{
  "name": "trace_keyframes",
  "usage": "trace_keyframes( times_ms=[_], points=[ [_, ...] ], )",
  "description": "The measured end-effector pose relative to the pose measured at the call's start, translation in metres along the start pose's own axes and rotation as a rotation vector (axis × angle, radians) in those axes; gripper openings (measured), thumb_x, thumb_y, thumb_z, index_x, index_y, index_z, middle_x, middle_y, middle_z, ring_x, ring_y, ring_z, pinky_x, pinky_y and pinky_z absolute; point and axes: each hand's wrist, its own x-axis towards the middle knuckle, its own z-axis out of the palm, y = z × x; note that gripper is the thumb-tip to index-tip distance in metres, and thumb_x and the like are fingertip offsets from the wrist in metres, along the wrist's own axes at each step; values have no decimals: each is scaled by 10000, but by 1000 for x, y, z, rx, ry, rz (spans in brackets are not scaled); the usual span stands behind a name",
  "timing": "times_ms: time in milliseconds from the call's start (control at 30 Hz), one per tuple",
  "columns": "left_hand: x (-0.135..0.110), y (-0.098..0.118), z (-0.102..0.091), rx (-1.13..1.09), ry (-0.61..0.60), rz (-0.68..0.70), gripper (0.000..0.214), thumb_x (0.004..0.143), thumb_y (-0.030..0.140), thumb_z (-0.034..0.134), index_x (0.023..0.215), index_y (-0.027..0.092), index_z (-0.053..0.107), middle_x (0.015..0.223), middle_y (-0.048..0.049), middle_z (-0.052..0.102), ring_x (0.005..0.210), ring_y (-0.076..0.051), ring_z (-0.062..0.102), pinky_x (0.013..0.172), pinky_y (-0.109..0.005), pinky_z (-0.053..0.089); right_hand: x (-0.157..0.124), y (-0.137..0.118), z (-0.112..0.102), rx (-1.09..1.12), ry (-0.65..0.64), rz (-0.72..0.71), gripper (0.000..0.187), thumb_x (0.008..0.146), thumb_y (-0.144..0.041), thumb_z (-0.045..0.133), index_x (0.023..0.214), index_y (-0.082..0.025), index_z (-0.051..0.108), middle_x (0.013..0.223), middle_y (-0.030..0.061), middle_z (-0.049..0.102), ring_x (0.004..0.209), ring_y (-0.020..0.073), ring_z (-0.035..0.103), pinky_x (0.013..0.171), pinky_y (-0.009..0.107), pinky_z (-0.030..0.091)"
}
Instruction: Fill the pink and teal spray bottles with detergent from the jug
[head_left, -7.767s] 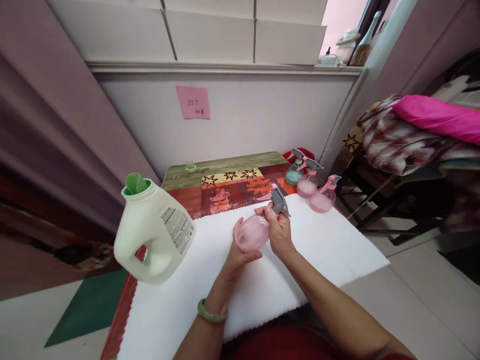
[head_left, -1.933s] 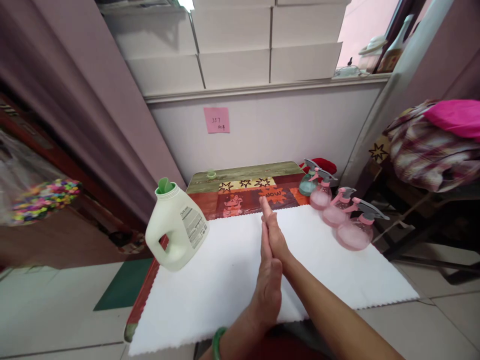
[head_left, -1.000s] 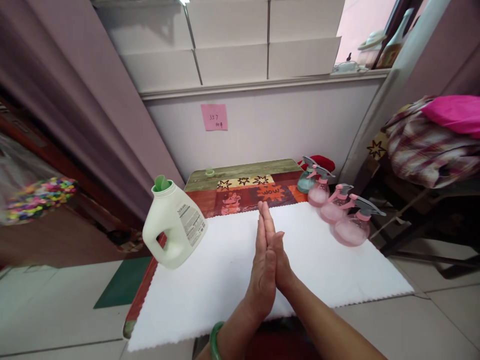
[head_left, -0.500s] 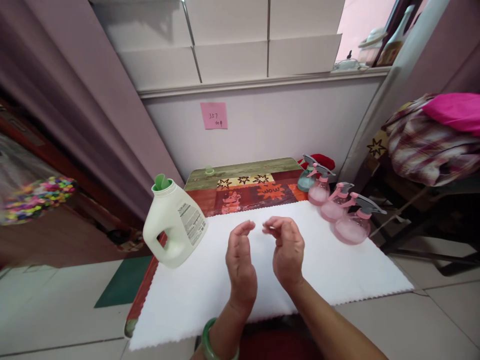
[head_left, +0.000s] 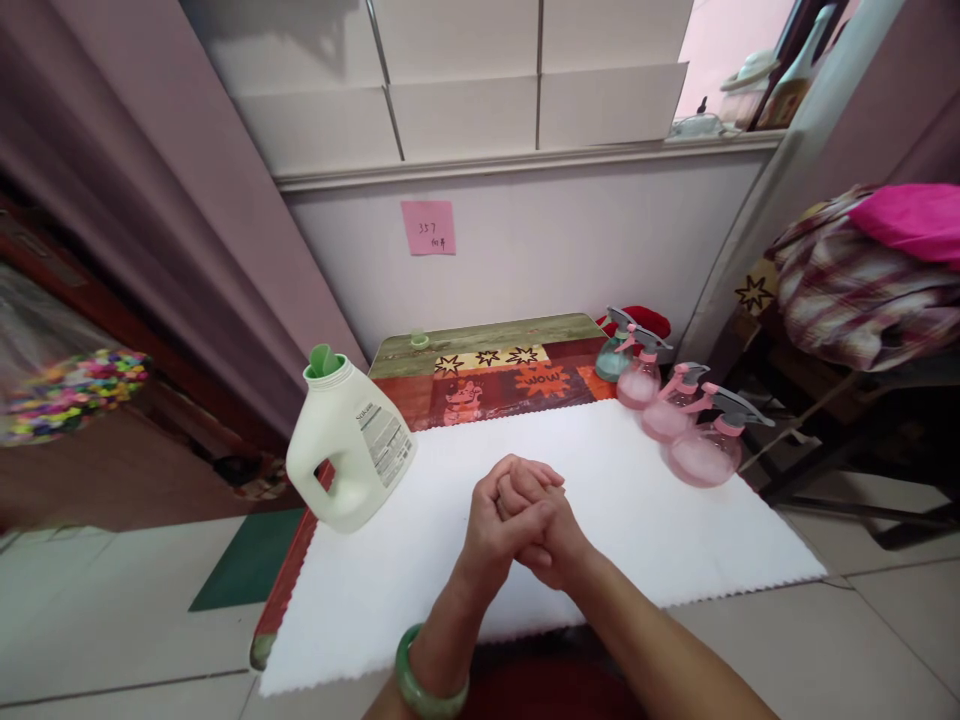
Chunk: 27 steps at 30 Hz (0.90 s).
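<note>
Above the white cloth (head_left: pixel 397 590), my left hand (head_left: pixel 491 520) and my right hand (head_left: pixel 555 545) are clasped together. The left fingers wrap over the right hand, its thumb crossing in front; both hands are closed, with no object showing between them. A green bangle (head_left: pixel 420 680) circles my left wrist. To the left stands a pale green detergent jug (head_left: pixel 330 440) with a handle and a green spout insert. Over on the right, pink spray bottles (head_left: pixel 701 455) and a teal spray bottle (head_left: pixel 611 362) stand in a row, apart from my hands.
A small green cap (head_left: pixel 419 341) sits at the table's (head_left: pixel 487 340) back edge. Behind is a wall with a pink note (head_left: pixel 429 228). Plaid fabric (head_left: pixel 840 290) lies piled at right, and a purple curtain (head_left: pixel 247 200) hangs at left.
My hands were apart, curved and facing each other. They have come together, with the left fingers now closed over the right hand. The jug and bottles have not moved.
</note>
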Motion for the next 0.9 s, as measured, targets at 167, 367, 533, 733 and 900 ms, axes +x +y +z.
trace_keyframes(
  times_ms=[167,367,533,733,900],
  points=[
    [-3,1,9,47,102,-49,205,772,354,753,879,183,720,888,-59,756,826,-212,683,798,-338,534,1,25,4,-206,108,-257,567,938,-626,488,556,-240,328,421,-94,290,312,59,230,306,206,169],
    [-4,-11,19,133,301,-41,294,847,424,706,692,181,649,705,-27,705,716,-179,659,769,-315,526,10,40,-27,-949,187,-878,459,992,-348,415,557,-210,464,506,-13,507,484,116,470,497,251,371],
    [-2,-26,15,123,503,10,322,918,495,611,948,186,698,1068,-86,744,1033,-232,686,971,-375,507,18,41,-42,-1232,325,-978,249,981,-294,482,871,-193,682,737,47,715,674,167,660,649,283,515],
    [-6,-44,19,158,337,-64,593,1009,572,367,1528,295,435,1666,-45,325,1543,-228,248,1246,-401,232,23,29,-34,-747,269,-487,672,1044,-555,288,1619,-223,186,1700,85,202,1565,216,204,1266,462,234],
    [-1,-58,13,178,252,-74,682,1001,631,270,1586,287,332,1702,-33,216,1562,-209,169,1270,-410,150,21,29,-28,-652,215,-350,802,994,-709,178,1632,-224,168,1722,40,89,1590,206,22,1300,463,30]
  ],
)
